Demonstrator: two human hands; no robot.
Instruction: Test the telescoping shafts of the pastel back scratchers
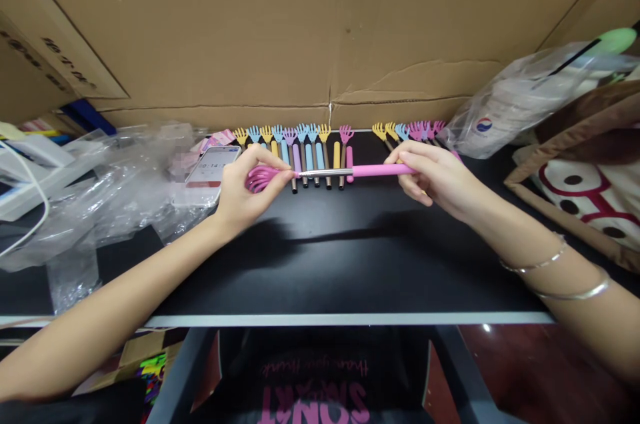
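Left hand [245, 185]: thumb and forefinger pinch the pink scratcher [381, 170] at its neck, claw beside the fingertips.
Right hand [430, 174]: thumb and fingers closed on the handle's far end.
Pink scratcher: level between both hands, over the table [350, 277].
Other scratchers [309, 156]: lined up behind the pink scratcher.
Phone [213, 167]: to the pink scratcher's left.
Bagged cup [507, 111]: to its right.

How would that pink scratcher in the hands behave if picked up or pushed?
The pink scratcher is probably light, its metal shaft being thin. It looks fairly stiff, stretching straight between the left hand and right hand. Its round-looking pink handle might roll.
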